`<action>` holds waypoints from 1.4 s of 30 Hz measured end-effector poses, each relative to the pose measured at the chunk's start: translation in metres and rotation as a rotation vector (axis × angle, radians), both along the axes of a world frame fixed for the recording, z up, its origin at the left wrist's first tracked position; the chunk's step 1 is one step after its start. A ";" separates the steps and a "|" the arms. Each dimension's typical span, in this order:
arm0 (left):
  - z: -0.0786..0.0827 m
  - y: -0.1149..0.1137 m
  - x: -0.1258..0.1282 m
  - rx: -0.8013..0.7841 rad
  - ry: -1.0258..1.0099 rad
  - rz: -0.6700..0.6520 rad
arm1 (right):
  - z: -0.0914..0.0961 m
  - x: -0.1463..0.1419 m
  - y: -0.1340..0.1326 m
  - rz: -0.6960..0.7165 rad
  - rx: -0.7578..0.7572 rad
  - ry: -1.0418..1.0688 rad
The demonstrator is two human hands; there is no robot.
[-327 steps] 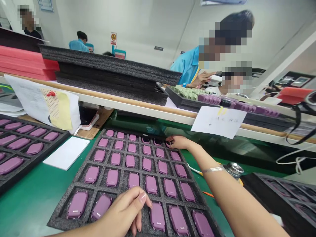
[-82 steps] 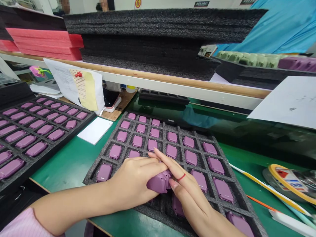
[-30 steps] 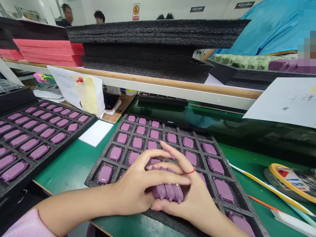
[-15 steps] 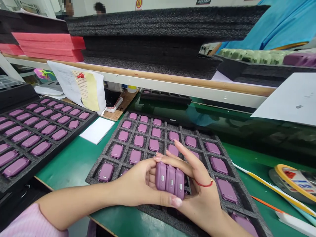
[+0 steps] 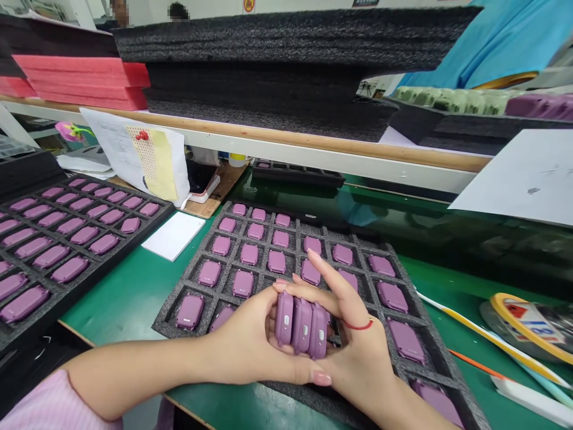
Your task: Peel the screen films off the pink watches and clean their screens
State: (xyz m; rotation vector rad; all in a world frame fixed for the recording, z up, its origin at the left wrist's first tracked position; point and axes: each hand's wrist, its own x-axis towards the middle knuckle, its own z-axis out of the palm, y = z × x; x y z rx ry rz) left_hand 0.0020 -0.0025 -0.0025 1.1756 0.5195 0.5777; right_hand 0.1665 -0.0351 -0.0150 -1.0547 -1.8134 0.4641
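Three purple smartwatch cases (image 5: 302, 327) stand side by side between my two hands, their edges with small pale side buttons turned towards me. My left hand (image 5: 250, 343) is closed round them from the left, its thumb stretched below them. From the right my right hand (image 5: 360, 352), with a red string at a finger's base, cups the same cases, one finger raised. Beneath both hands lies a black foam tray (image 5: 166, 322), with more purple watch cases such as this one (image 5: 190, 311) in its compartments. Parts of the tray are hidden by my hands.
A second foam tray (image 5: 154, 224) of purple cases lies at left, beside a white paper pad (image 5: 173, 236). At right are a tape roll (image 5: 528, 325) and a white-handled tool (image 5: 532, 403). A shelf (image 5: 286, 140) bearing stacked black foam (image 5: 268, 83) crosses behind.
The leftmost case has tilted slightly away from the other two, opening a narrow gap. Both hands still hold the cases. The whole view has shifted a little.
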 end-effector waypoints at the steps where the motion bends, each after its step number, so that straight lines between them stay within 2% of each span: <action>1: 0.000 0.001 0.000 -0.009 -0.008 -0.004 | 0.000 0.000 0.000 -0.006 0.002 -0.004; 5: -0.001 0.001 -0.001 -0.034 0.007 0.016 | -0.002 -0.002 0.000 -0.019 0.031 -0.035; 11: 0.001 -0.002 -0.001 0.117 0.113 0.055 | -0.003 -0.001 0.001 0.008 0.030 -0.022; 16: 0.000 0.000 -0.002 0.020 0.025 0.006 | -0.005 0.000 0.001 -0.005 -0.042 0.020; 21: -0.003 0.001 -0.002 0.058 0.111 0.072 | -0.010 0.000 0.004 -0.005 -0.023 0.027; 28: -0.001 -0.002 -0.002 -0.034 0.132 0.034 | -0.006 -0.001 0.005 0.013 -0.150 0.114; 32: 0.000 -0.002 -0.003 -0.011 0.163 0.026 | -0.010 -0.001 0.006 0.010 -0.106 0.101; 36: 0.003 -0.001 -0.002 0.026 0.189 0.093 | -0.012 -0.001 0.007 0.027 -0.023 0.051; 42: 0.004 0.000 0.001 0.033 0.247 0.141 | -0.014 -0.002 0.005 -0.005 -0.009 0.022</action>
